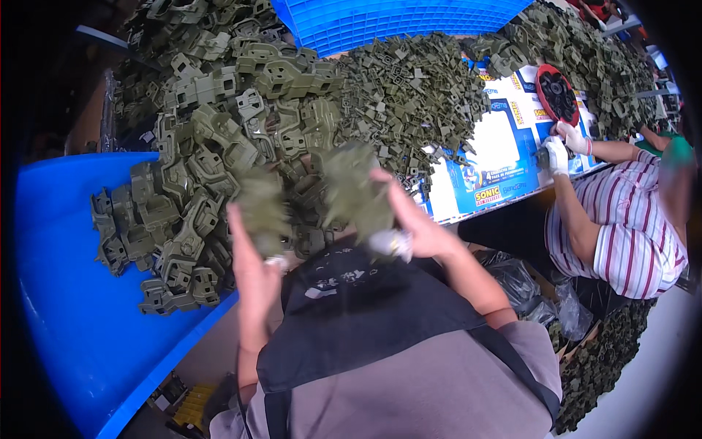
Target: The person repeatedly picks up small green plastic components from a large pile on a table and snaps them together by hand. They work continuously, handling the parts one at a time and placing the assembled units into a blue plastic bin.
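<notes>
My left hand (254,285) is closed around a bunch of olive-green moulded plastic parts (259,208), smeared by motion. Another blurred bunch of green plastic parts (355,190) is in my right hand (426,228), level with the first and a short gap apart. White wrapping shows at both thumbs. Both hands are above the near edge of the work surface, over my black apron (365,314). Just beyond and to the left lies a heap of larger olive-green plastic parts (208,150) with square holes. Small green plastic pieces (409,95) are piled farther off to the right.
A blue plastic sheet or tray (66,241) spreads on the left; a blue crate (402,18) stands at the back. On the right, a co-worker's white-gloved hands (563,146) are beside a red-and-black round part (557,94) above printed cardboard (497,146). Dark plastic bags (512,282) lie below.
</notes>
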`<act>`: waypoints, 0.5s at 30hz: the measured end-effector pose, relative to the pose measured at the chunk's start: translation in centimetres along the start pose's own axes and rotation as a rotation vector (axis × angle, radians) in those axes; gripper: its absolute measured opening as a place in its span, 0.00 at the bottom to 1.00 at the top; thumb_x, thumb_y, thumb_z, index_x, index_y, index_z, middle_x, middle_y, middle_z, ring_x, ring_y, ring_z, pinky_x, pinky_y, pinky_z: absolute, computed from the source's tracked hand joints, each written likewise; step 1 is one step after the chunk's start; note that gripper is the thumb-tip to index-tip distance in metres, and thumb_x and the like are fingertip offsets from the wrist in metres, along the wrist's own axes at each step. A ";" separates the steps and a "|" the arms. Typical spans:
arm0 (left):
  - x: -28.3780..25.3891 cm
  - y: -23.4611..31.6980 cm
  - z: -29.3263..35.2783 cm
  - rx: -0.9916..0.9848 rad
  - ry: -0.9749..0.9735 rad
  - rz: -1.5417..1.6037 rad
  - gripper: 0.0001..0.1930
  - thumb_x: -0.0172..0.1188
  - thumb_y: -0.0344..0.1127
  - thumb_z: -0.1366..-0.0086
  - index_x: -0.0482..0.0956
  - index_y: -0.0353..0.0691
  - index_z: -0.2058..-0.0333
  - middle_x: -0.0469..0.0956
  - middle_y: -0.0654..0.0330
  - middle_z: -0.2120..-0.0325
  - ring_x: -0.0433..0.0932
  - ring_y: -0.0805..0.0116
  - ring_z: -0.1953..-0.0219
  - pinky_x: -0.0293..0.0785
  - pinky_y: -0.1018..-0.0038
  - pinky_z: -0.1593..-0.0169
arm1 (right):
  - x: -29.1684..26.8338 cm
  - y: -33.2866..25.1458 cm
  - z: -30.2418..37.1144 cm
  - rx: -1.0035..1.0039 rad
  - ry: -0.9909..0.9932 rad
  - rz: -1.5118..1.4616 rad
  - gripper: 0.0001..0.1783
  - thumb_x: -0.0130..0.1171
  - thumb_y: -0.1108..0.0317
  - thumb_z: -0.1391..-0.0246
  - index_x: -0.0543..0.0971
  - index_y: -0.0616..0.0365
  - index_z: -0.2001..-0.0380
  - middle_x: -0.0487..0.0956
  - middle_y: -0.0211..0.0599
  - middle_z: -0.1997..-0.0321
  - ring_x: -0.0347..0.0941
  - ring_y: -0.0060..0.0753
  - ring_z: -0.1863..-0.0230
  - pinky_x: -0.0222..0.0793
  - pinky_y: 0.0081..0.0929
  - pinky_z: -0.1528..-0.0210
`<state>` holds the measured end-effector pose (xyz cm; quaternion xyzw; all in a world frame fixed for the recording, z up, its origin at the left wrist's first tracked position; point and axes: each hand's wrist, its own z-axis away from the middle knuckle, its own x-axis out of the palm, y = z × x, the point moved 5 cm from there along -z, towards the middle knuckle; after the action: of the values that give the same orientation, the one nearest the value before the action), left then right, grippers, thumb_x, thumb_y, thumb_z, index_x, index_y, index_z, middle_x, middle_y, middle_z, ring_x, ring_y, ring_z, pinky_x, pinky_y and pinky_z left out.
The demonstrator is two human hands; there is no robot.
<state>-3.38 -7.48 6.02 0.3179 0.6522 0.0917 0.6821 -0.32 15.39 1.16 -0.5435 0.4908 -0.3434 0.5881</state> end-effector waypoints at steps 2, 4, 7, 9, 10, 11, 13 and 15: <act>0.7 -4.9 1.0 -0.241 -0.058 0.336 0.50 0.50 0.14 0.60 0.36 0.42 0.37 0.61 0.43 0.48 0.69 0.53 0.50 0.67 0.67 0.48 | -2.8 0.6 -0.2 0.142 0.121 -0.060 0.54 0.61 0.51 0.56 0.40 0.65 0.39 0.53 0.56 0.37 0.45 0.48 0.34 0.42 0.34 0.35; 2.9 -5.3 1.4 -0.257 -0.117 0.932 0.44 0.56 0.19 0.55 0.43 0.42 0.40 0.64 0.46 0.51 0.71 0.54 0.52 0.68 0.66 0.49 | -2.6 4.0 -2.9 0.199 0.124 0.112 0.53 0.60 0.47 0.56 0.43 0.62 0.38 0.55 0.57 0.38 0.47 0.50 0.34 0.45 0.35 0.36; 4.5 -3.6 0.3 -0.280 -0.242 1.488 0.33 0.63 0.30 0.50 0.55 0.41 0.46 0.66 0.50 0.53 0.70 0.52 0.52 0.70 0.63 0.49 | -4.9 7.8 -5.5 0.055 0.266 0.794 0.37 0.58 0.48 0.54 0.65 0.61 0.46 0.61 0.54 0.42 0.57 0.52 0.40 0.54 0.38 0.40; 4.6 -3.3 0.2 -0.307 -0.216 1.587 0.33 0.62 0.33 0.49 0.55 0.40 0.46 0.66 0.50 0.53 0.70 0.52 0.52 0.71 0.62 0.51 | -10.5 10.0 -5.2 0.045 0.642 0.873 0.22 0.62 0.65 0.60 0.77 0.52 0.57 0.69 0.47 0.49 0.67 0.46 0.52 0.64 0.37 0.49; 4.6 -3.3 0.2 -0.320 -0.204 1.638 0.33 0.62 0.34 0.48 0.55 0.39 0.46 0.66 0.50 0.53 0.70 0.52 0.52 0.71 0.62 0.52 | -12.1 11.0 -4.7 0.085 0.644 1.034 0.21 0.57 0.71 0.62 0.77 0.49 0.58 0.69 0.46 0.50 0.66 0.46 0.55 0.64 0.37 0.50; 4.9 -3.3 0.3 -0.321 -0.255 1.784 0.33 0.59 0.42 0.45 0.54 0.38 0.45 0.65 0.50 0.52 0.72 0.51 0.54 0.72 0.61 0.54 | -13.8 11.9 -4.1 0.127 0.650 1.190 0.23 0.53 0.77 0.64 0.77 0.47 0.59 0.69 0.45 0.51 0.66 0.47 0.58 0.64 0.37 0.52; 4.8 -2.3 -0.3 -0.190 -0.322 1.794 0.33 0.57 0.48 0.44 0.55 0.37 0.45 0.66 0.51 0.52 0.72 0.51 0.55 0.73 0.61 0.54 | -14.2 13.7 -4.3 -0.011 0.440 1.237 0.23 0.53 0.77 0.62 0.75 0.48 0.58 0.68 0.45 0.50 0.64 0.47 0.56 0.63 0.37 0.50; 4.7 -1.8 -1.1 -0.181 -0.369 1.839 0.34 0.55 0.54 0.43 0.59 0.36 0.47 0.67 0.51 0.53 0.74 0.52 0.57 0.73 0.61 0.54 | -13.9 14.8 -5.3 -0.085 0.379 1.176 0.20 0.58 0.72 0.60 0.73 0.48 0.59 0.69 0.45 0.53 0.65 0.46 0.56 0.63 0.37 0.52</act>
<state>-4.31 -6.01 1.23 0.6633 0.0175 0.5926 0.4567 -11.24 29.34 -10.11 -0.1344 0.8173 -0.0324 0.5594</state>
